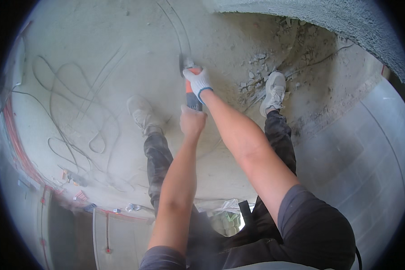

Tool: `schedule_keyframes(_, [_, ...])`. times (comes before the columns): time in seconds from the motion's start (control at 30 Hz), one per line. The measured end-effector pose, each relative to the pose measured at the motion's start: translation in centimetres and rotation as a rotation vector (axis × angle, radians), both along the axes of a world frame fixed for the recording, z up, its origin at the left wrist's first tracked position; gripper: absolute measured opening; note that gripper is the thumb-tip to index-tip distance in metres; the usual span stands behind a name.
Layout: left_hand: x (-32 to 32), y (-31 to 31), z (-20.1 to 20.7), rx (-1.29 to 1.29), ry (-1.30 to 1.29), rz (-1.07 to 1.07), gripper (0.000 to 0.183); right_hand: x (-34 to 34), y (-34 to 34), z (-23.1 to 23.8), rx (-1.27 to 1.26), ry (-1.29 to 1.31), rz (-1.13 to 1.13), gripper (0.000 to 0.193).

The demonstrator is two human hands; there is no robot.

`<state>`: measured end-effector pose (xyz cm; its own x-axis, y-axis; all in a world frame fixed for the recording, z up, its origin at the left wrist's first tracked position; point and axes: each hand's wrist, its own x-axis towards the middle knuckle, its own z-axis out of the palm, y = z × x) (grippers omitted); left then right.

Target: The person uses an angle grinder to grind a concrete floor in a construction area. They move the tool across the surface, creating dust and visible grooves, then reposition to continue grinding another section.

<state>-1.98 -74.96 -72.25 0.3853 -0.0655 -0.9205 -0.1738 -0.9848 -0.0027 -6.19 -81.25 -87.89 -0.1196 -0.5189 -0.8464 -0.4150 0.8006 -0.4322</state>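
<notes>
Ahead of my feet I hold an orange and dark grey angle grinder [194,102] low over the concrete floor [139,54]. My right hand [198,81], in a white knit glove with a blue cuff, is closed around the grinder's front part. Behind it my left hand [193,120], which looks bare, grips the rear of the body. The dark disc guard [182,64] is at the floor, and dust blurs the disc itself. From there two roughly parallel cut lines [179,29] run away across the concrete.
A loose cable [54,90] lies in loops on the left. Another pair of cut lines [101,74] shows beside it. Broken concrete pieces [252,81] are scattered by my right shoe [274,90]. A rough grey wall [337,22] curves across the far right, and a block wall [351,153] stands nearer.
</notes>
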Motion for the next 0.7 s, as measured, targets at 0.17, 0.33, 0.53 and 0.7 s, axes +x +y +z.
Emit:
schedule_keyframes(0.17, [0.3, -2.7, -0.3, 0.022, -0.049, 0.030, 0.055, 2.0, -3.5, 0.3, 0.082, 0.002, 0.004, 0.106])
schedule_keyframes(0.33, [0.9, -3.2, -1.0, 0.016, -0.018, 0.078, 0.056, 2.6, -5.7, 1.1, 0.211, -0.008, 0.045, 0.113])
schedule_keyframes(0.53, [0.3, -2.9, -0.8, 0.012, 0.018, 0.048, 0.056, 1.1, -4.6, -0.6, 0.220, -0.016, 0.038, 0.120])
schedule_keyframes(0.7, [0.3, -1.6, -0.8, 0.021, 0.005, 0.004, 0.058, 1.0, -3.5, 0.2, 0.223, -0.028, 0.017, 0.121])
